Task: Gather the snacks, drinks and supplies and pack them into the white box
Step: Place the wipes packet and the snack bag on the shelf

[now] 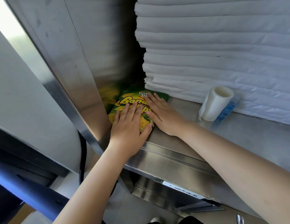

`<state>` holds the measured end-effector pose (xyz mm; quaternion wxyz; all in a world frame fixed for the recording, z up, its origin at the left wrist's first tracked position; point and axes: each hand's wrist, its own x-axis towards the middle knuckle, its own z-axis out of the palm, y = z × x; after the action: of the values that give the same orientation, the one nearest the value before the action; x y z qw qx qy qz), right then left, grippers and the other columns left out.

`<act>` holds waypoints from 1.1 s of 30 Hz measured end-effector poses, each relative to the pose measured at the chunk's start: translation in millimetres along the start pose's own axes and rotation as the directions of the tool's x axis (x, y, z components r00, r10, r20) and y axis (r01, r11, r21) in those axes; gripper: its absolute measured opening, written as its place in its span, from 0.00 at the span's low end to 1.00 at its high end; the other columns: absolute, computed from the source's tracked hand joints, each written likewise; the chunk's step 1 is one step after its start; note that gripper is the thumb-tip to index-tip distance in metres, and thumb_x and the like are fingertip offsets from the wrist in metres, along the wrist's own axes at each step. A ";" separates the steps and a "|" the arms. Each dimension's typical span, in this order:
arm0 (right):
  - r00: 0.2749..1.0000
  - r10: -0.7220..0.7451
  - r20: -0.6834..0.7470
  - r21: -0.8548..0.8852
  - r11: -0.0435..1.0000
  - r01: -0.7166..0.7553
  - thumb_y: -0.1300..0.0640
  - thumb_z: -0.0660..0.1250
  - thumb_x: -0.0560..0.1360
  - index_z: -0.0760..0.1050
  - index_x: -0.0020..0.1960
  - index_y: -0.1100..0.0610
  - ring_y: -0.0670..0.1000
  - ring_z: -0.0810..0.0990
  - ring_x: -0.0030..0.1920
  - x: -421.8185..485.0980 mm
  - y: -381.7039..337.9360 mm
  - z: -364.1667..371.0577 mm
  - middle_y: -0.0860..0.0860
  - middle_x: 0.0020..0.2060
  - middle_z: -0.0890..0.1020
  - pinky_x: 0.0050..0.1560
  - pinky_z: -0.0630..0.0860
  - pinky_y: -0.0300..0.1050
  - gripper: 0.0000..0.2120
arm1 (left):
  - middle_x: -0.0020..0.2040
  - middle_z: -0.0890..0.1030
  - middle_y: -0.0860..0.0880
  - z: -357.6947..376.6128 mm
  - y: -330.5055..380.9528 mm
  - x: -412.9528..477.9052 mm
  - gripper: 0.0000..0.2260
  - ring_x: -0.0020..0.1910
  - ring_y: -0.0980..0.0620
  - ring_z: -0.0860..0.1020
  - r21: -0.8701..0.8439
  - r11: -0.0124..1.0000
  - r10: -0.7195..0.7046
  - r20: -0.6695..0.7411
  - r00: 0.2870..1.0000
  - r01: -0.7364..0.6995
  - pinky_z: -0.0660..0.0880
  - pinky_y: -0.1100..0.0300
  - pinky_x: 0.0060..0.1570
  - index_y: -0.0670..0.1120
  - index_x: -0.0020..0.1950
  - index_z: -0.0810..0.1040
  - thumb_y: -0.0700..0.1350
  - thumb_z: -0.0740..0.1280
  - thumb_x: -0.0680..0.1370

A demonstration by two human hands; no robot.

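A green and yellow bag of banana chips (131, 99) lies flat on a steel shelf (181, 109), pushed into its left corner against the steel side wall. My left hand (129, 126) lies flat on the bag's near half, fingers straight and its thumb at the bag's near edge. My right hand (160, 113) lies flat over the bag's right side, fingers straight and pointing up-left. The white box is not in view.
A tall stack of folded white linen (214, 46) fills the shelf behind the bag. A roll of clear plastic bags (215, 104) lies to the right, with a blue-printed packet (228, 110) beside it. The shelf's steel front lip (165, 157) runs below my wrists.
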<state>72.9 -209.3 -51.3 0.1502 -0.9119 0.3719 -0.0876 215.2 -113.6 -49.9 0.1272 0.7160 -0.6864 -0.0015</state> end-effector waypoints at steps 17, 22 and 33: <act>0.998 0.054 -0.029 -0.020 0.998 -0.054 0.50 0.45 0.83 0.46 0.77 0.55 0.49 0.44 0.76 -4.7 10.2 -1.8 0.51 0.77 0.48 0.73 0.41 0.40 0.24 | 0.78 0.49 0.50 1.9 -1.5 32.9 0.25 0.76 0.49 0.47 0.017 1.000 -0.028 0.101 0.994 0.027 0.43 0.50 0.72 0.49 0.77 0.49 0.56 0.45 0.81; 0.987 0.152 -0.049 -0.048 0.987 -0.154 0.47 0.48 0.82 0.46 0.77 0.57 0.51 0.44 0.76 -20.6 4.4 -0.2 0.53 0.77 0.48 0.73 0.41 0.42 0.28 | 0.77 0.52 0.50 0.4 -3.3 29.8 0.24 0.76 0.50 0.49 -0.008 1.000 -0.009 0.076 0.997 0.010 0.44 0.50 0.73 0.49 0.77 0.52 0.55 0.46 0.81; 0.974 0.205 -0.094 -0.077 0.974 -0.213 0.50 0.54 0.81 0.61 0.75 0.53 0.47 0.57 0.74 -167.5 -4.4 -19.0 0.49 0.74 0.61 0.70 0.55 0.41 0.22 | 0.72 0.65 0.47 -5.6 65.3 -30.3 0.18 0.73 0.47 0.58 0.112 0.971 0.210 0.007 0.978 -0.210 0.52 0.47 0.69 0.48 0.67 0.69 0.52 0.55 0.79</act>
<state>-48.1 -92.3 -40.0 0.1030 -0.8688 0.4752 -0.0938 150.2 -84.4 -37.7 0.0877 0.6455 -0.7569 0.0523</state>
